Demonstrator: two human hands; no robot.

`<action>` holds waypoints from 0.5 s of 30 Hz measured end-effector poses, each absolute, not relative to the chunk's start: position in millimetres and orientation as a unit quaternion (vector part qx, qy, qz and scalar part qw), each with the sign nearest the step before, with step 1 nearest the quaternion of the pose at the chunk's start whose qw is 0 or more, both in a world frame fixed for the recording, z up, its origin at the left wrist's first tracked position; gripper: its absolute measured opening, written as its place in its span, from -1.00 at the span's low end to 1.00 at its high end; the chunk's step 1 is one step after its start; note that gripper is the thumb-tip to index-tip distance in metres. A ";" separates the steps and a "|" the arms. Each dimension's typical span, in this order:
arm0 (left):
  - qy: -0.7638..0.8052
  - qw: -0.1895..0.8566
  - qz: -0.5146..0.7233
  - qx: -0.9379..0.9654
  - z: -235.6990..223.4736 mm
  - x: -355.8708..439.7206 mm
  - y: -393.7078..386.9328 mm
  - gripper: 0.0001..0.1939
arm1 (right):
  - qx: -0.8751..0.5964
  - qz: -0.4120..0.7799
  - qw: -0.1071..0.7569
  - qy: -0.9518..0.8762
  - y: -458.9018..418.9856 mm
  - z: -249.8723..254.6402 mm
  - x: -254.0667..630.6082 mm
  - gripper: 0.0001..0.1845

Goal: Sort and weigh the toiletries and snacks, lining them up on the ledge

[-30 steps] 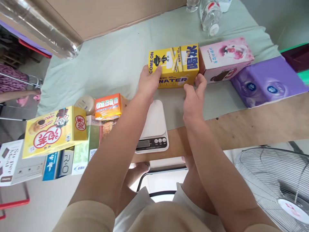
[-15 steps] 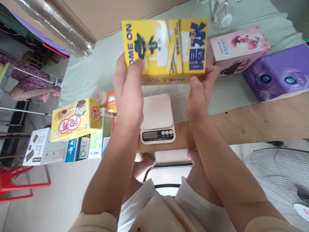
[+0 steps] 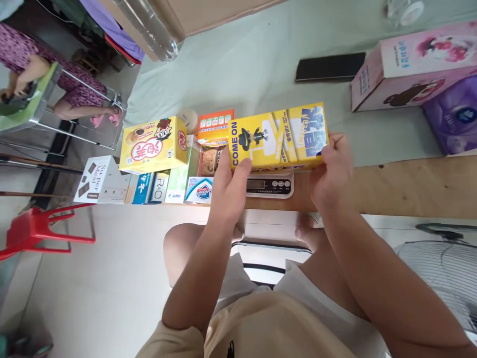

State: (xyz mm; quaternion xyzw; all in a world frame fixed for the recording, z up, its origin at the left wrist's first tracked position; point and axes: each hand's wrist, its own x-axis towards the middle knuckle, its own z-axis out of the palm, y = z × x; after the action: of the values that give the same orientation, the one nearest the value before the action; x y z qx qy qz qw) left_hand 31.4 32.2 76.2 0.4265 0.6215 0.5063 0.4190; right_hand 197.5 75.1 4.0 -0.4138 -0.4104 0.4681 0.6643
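1. Table w/ green cloth (image 3: 238, 64): view has swung to the person's L over the last sec, so pink box (image 3: 413, 64) & purple pack (image 3: 456, 117) now sit at the far R edge, pack partly cut off. Grp on L, incl. puff box (image 3: 152, 144), orange pack (image 3: 214, 127) & soap box (image 3: 199, 190), looks unmoved.

2. Yellow COME ON box (image 3: 278, 136): main chg. 1 s ago it was beside pink box; ½ s ago up in the air, nearer the camera; now it's over the scale (image 3: 276, 191), looking lower. Means: the box is away from its old spot & its carry across looks mostly done, IMO. Touching the scale or just above? Can't tell.

3. Scale: platform mostly hidden by the box now; front panel & near edge show. It was in plain sight ½ s ago.

4. L hand (image 3: 231, 191): gripping box's L end, thumb on the near top edge, fingers round the end, partly hidden.

5. R hand (image 3: 333, 171): gripping R end, thumb at the near corner, fingers behind. Hands well apart, box btwn them.

6. Black slab (image 3: 330, 67), phone-like: in view now that the box has gone from in front; lies flat L of pink box.

7. Display (image 3: 255, 184): uncovered, but no reading legible.
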 end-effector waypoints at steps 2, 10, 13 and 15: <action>0.635 0.406 0.510 0.415 76.6 31.6 31.2 -0.60 | -0.427 0.462 0.664 -0.404 78.3 3.9 202.1 -0.78; 0.622 0.360 0.555 0.418 71.4 21.2 32.6 -0.40 | -0.480 0.431 0.680 -0.348 91.9 -0.9 209.3 -0.74; 0.616 0.385 0.536 0.430 73.8 19.3 34.8 -0.55 | -0.488 0.429 0.678 -0.344 93.2 2.1 206.3 -0.74; 0.608 0.389 0.526 0.450 75.1 20.3 35.3 -0.66 | -0.487 0.437 0.672 -0.348 93.0 4.1 202.7 -0.73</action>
State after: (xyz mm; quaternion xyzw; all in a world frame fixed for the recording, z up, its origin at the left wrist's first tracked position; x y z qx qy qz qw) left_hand 20.3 35.3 75.1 0.4505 0.6076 0.5256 0.3894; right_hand 202.7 93.0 4.1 -0.4873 -0.3477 0.4365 0.6717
